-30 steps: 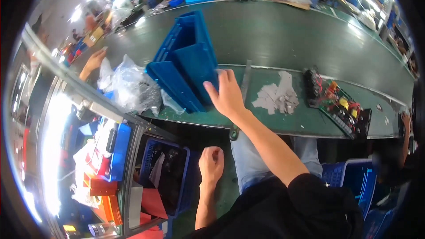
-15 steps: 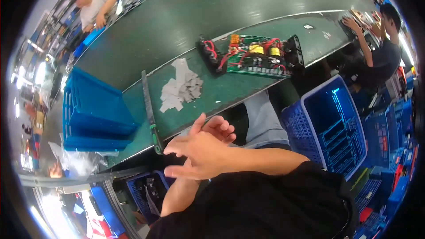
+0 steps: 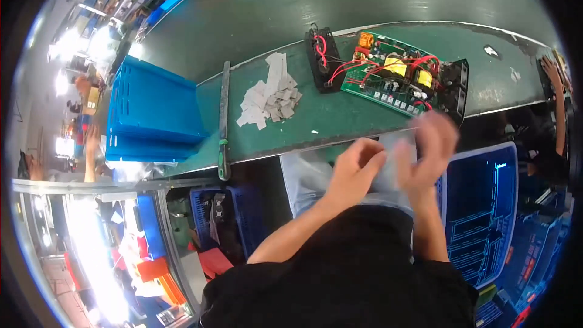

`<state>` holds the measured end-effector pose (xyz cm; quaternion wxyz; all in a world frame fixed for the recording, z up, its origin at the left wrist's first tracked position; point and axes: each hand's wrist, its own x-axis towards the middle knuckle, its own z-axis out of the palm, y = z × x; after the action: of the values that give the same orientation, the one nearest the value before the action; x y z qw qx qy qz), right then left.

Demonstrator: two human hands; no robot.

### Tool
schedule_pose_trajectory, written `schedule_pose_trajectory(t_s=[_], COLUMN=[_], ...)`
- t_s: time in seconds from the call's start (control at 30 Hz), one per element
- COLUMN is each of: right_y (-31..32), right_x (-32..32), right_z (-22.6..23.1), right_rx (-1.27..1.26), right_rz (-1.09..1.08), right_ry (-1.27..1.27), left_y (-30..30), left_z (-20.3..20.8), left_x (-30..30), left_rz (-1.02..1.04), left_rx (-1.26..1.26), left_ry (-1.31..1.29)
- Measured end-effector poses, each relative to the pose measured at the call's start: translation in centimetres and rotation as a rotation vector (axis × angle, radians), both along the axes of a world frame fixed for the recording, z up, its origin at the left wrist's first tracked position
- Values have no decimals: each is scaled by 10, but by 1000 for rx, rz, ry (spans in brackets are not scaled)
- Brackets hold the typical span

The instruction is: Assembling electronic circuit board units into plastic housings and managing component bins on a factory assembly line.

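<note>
My left hand (image 3: 357, 173) is over my lap, just off the bench's near edge. Its fingers curl loosely, with a gap between thumb and forefinger and nothing seen in it. Beside it, my right hand (image 3: 428, 155) is smeared by motion; its thumb stands away from the blurred fingers. Nearest to that hand, on the bench, lies a green circuit board (image 3: 388, 76) with yellow-wrapped coils and red wires. The wires run to a black end panel (image 3: 325, 61) on its left; another black panel (image 3: 455, 88) stands at its right end.
Left on the green bench (image 3: 267, 146) are a pile of grey pieces (image 3: 273, 94), a long flat tool with a green handle (image 3: 223, 146) and a blue bin (image 3: 155, 109). A blue basket (image 3: 513, 200) stands at my right, a crate (image 3: 197, 206) below the bench. Co-workers' arms show at the edges.
My hands, crossed half a second ago, have come apart and moved right. The view has turned, so the bench and its things appear shifted.
</note>
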<state>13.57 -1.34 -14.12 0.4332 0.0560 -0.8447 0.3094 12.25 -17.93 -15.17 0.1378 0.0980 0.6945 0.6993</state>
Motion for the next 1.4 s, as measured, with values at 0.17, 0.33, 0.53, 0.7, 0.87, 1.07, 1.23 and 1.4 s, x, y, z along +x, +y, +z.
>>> schedule_pose_trajectory(t_s=[0.17,0.33,0.53,0.7,0.87,1.07,1.23,1.4], right_y=[103,130,138,144,127,112,117,105], right_x=[-36,-40,-49,-35,10,59,67,42], right_z=[-12,-10,-15,-33,-34,-60,-62,-58], right_rx=[-120,-445,-490,-671,-791,-1002,-990,-938], right_rz=[-501,-93,-104,-256,-438,-534,-537,-432], right_ry=[-576,-688,-714,-378,-264,-442,-393,-400], left_y=[-59,-147,-169,-152,-148,-164,-147,-147], left_z=[-15,-21,-16,-24,-26,-30,-30,-21], left_x=[-32,-81,-130,-201,-222,-229,-223,-209], left_rz=[395,636,577,410,319,248,198,293], left_rx=[-335,-753,-908,-1113,-1156,-898,-926,-986], left_ry=[54,328,364,356,49,-36,157,323])
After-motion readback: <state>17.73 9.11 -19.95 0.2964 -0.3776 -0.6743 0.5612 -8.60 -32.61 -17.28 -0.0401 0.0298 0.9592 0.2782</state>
